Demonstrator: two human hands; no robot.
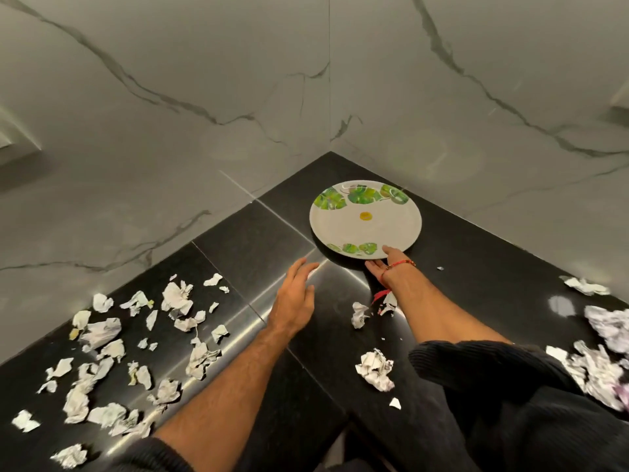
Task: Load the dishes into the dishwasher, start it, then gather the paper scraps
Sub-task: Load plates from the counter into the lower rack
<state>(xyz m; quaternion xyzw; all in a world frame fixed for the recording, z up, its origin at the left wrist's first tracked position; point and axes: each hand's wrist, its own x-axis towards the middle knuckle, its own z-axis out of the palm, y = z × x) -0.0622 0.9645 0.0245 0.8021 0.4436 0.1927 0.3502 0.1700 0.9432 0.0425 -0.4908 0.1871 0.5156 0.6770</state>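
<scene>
Two hands are out over the black counter, and only one of them meets the dish. Your right hand reaches to the near rim of the plate: the thumb lies on top of the rim and the fingers go flat under the edge, so the rim sits between them. How tight this hold is you cannot tell from here. A red thread bracelet is around that wrist, just behind the grip.

Beyond the grip, the plate lies flat in the corner where the two marble walls meet. It is white with green leaves at the far and near rims and has a small yellow spot in the middle.

Your left hand hovers to the left of the grip, near it but apart from the plate. Its fingers are straight and loosely spread, palm down, and it holds nothing.

Many paper scraps lie far left of the grip and nearer to you, spread over the counter. More crumpled paper lies to the right of the grip, at the picture's edge. One crumpled ball rests between your two forearms, and a smaller piece is just behind the gripping wrist.
</scene>
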